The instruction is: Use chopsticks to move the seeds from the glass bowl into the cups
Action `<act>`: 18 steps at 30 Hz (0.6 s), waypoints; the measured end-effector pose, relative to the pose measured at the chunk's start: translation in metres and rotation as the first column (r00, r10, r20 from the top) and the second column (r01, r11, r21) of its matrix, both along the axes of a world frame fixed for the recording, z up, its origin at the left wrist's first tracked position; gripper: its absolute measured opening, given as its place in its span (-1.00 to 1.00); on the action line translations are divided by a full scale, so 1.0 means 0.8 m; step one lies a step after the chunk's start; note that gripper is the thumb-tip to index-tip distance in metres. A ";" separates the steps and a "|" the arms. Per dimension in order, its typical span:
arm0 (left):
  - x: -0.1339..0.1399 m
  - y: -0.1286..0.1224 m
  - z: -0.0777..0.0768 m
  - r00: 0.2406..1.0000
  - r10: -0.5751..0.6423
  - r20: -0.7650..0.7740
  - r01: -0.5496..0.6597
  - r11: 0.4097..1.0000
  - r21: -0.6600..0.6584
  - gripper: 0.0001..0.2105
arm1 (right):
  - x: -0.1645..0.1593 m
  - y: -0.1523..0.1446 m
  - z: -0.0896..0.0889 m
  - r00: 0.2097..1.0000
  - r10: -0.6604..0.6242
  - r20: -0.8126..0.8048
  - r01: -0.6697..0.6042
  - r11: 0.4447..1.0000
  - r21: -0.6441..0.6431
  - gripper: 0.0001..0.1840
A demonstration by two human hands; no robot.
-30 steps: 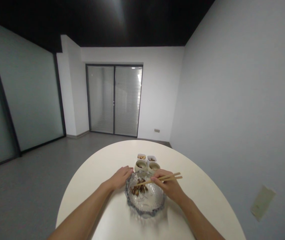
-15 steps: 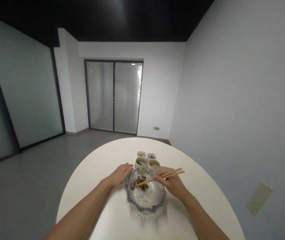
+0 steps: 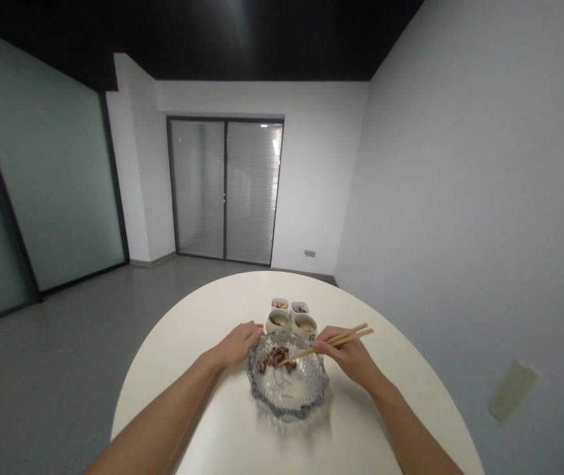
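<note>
A clear glass bowl with a scalloped rim stands on the white round table, holding a small heap of brown pieces of food toward its left back. My right hand is closed around a pair of wooden chopsticks over the bowl's right rim. Their tips reach the food's near edge; whether they pinch a piece is too small to tell. At the bowl's left rim rests my left hand, fingers stretched forward and touching the glass, not wrapped round it.
Just behind the bowl are two cream cups, left and right. Beyond them sit two small white dishes, one with light nut-like pieces, one with dark bits. The round table has a wall on its right.
My right hand and the chopsticks have shifted to the right, the tips sliding right across the food. The brown pieces lie somewhat differently. My left hand and the bowl stay in place.
</note>
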State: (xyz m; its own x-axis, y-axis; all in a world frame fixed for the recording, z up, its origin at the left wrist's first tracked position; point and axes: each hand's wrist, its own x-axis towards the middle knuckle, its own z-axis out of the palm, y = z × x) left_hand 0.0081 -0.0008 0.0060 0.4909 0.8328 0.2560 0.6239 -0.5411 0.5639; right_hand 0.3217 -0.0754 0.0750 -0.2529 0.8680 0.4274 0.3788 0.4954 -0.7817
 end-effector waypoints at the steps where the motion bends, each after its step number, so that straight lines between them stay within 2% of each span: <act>1: 0.000 0.000 0.000 1.000 0.000 0.000 0.000 1.000 0.001 -0.43 | -0.002 0.000 0.000 1.000 -0.003 -0.003 0.003 1.000 0.023 -0.60; 5: -0.001 0.000 -0.003 1.000 0.017 0.019 -0.017 1.000 0.001 -0.42 | 0.000 0.005 0.001 0.998 -0.056 -0.032 0.059 0.995 0.077 -0.61; 9: -0.002 0.004 -0.008 1.000 0.012 0.028 -0.012 1.000 0.003 -0.43 | 0.015 0.014 -0.002 0.993 -0.112 -0.027 0.113 0.991 0.065 -0.57; 14: 0.000 0.002 -0.004 1.000 -0.001 0.006 0.001 1.000 0.009 -0.42 | 0.017 0.018 -0.007 0.995 -0.074 -0.067 0.073 0.997 -0.020 -0.56; 18: 0.002 -0.001 0.001 1.000 -0.005 0.005 0.005 1.000 0.007 -0.42 | 0.005 0.010 -0.005 0.999 -0.042 -0.034 0.043 0.999 0.010 -0.62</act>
State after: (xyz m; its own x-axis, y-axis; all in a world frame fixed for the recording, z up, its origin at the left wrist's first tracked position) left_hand 0.0095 -0.0019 0.0069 0.4936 0.8286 0.2642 0.6187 -0.5480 0.5629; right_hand 0.3256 -0.0676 0.0709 -0.2010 0.8728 0.4448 0.3728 0.4880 -0.7892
